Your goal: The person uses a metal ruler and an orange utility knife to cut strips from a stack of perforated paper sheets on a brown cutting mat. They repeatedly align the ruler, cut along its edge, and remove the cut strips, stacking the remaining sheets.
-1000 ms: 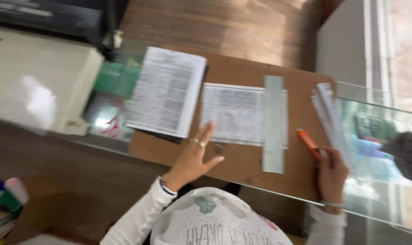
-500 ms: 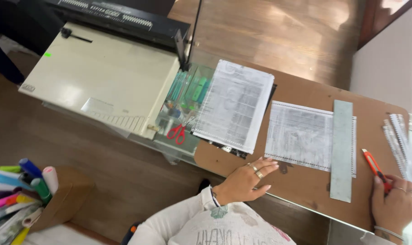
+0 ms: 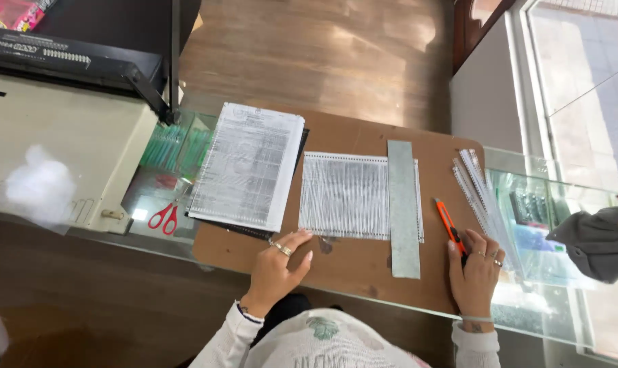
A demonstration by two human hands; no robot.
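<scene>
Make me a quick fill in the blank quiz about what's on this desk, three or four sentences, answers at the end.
1. The right hand grips an orange ____.
2. A grey metal ruler lies across the right edge of a printed ____ on the brown board.
3. The left hand rests empty on the board, wearing a ____ on one finger.
4. Under the glass, left of the paper stack, lie ____ with red handles.

Missing words: knife; sheet; ring; scissors
</scene>
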